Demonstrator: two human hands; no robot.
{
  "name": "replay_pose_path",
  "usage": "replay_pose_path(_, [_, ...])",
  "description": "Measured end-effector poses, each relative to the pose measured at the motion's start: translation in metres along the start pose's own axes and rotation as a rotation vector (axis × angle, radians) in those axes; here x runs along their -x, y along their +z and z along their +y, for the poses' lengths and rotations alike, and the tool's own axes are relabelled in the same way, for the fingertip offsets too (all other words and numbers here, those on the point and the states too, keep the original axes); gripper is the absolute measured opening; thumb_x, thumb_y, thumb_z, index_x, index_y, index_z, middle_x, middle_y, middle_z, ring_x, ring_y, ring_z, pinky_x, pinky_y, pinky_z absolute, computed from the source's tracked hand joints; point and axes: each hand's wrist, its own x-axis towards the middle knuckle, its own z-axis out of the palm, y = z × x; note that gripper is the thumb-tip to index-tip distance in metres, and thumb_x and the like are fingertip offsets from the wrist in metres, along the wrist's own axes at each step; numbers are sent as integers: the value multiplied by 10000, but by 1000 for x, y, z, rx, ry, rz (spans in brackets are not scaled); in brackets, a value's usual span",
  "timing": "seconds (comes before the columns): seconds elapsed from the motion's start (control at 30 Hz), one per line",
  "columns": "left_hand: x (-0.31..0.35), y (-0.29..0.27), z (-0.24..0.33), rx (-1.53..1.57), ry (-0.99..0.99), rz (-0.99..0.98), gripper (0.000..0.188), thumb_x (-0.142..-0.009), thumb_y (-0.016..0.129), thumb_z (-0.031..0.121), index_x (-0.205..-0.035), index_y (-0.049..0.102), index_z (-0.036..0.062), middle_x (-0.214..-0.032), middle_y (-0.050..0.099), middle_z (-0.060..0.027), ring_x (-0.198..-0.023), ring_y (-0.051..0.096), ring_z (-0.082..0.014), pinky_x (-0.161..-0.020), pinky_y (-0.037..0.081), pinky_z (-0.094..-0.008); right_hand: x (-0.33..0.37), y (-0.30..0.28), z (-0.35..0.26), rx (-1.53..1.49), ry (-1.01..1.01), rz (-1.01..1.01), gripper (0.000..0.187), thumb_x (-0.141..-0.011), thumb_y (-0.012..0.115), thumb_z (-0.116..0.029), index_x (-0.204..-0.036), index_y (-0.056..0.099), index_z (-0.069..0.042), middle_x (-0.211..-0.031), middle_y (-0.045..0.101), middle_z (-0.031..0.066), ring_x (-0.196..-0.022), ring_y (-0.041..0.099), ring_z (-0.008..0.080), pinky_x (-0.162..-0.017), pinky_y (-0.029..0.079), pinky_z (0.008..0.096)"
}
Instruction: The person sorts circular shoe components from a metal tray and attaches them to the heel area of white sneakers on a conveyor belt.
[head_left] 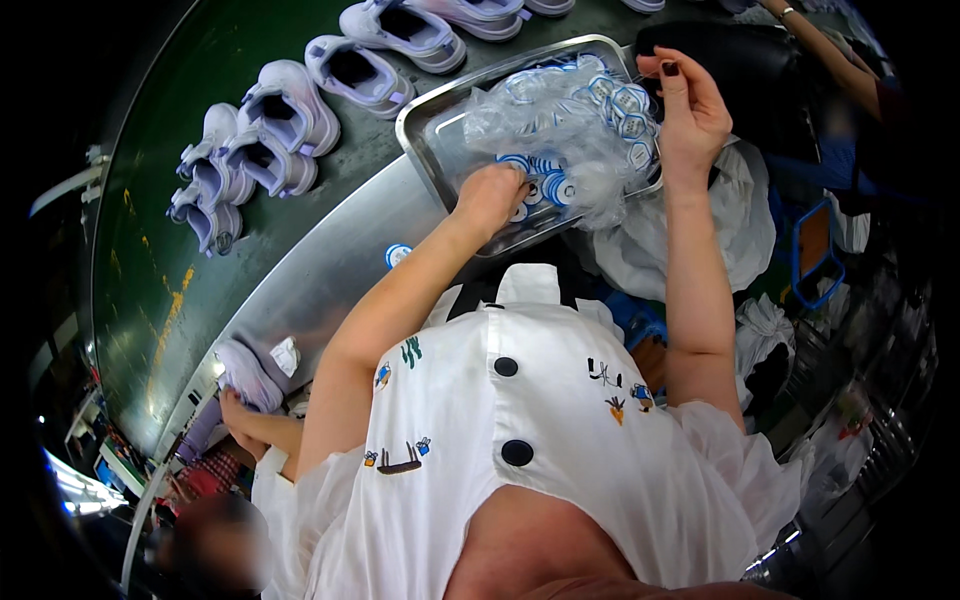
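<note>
A metal tray (418,135) in front of me holds a crumpled clear plastic bag (545,115) and many small round blue-and-white discs (562,190), some stacked, some loose. My left hand (488,200) is closed at the tray's near left part, its fingertips down among the discs; what they grip is hidden. Raised over the tray's right rim, my right hand (690,115) holds thumb and forefinger pinched together. Whatever is between them is too small or too clear to make out.
Several pale lilac sneakers (290,105) line the green conveyor belt (140,300) at left and back. One disc (397,255) lies on the metal ledge (330,230). At lower left, a co-worker's hand (235,410) touches another shoe (248,375). A white plastic bag (740,215) hangs at right.
</note>
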Motion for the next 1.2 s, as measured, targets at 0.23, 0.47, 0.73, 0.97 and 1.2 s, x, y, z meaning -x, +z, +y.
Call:
replay_pose_path(0.23, [15, -19, -13, 158, 51, 152, 142, -815, 544, 129, -857, 620, 17, -730, 598, -114, -643, 570, -277, -613, 467, -346, -1, 2, -5, 49, 125, -2, 154, -894, 500, -101, -981, 594, -16, -666, 542, -8, -578, 502, 53, -539, 438, 182])
replay_pose_path(0.47, [58, -61, -12, 1264, -239, 92, 190, -847, 494, 79, -991, 546, -34, -784, 617, -67, -663, 595, -97, -580, 479, -209, 20, 35, -45, -21, 341, -222, 189, -875, 488, -75, -1032, 577, -18, -779, 611, 19, -546, 435, 25, -493, 360, 158])
replay_pose_path(0.73, [89, -84, -6, 1528, -148, 522, 90, -827, 525, 3, -914, 501, 9, -886, 630, -111, -795, 627, -173, -691, 495, -265, 76, 90, -44, -40, 620, -556, 117, -853, 524, -100, -900, 580, -8, -729, 647, 46, -514, 480, 24, -474, 387, 163])
replay_pose_path(0.97, [110, -81, -7, 1281, -74, 746, 99, -841, 515, -7, -938, 493, 2, -904, 621, -102, -825, 605, -132, -737, 479, -246, 90, 128, -41, 52, 663, -664, 118, -815, 553, -113, -848, 579, -3, -656, 634, 33, -464, 470, 29, -426, 368, 179])
replay_pose_path(1.2, [130, -78, -22, 832, 16, 944, 120, -801, 543, 0, -919, 562, -15, -799, 618, -52, -764, 597, -136, -704, 462, -249, 100, 146, -40, -23, 838, -694, 119, -800, 545, -101, -825, 571, 12, -640, 622, 63, -438, 452, 36, -412, 363, 172])
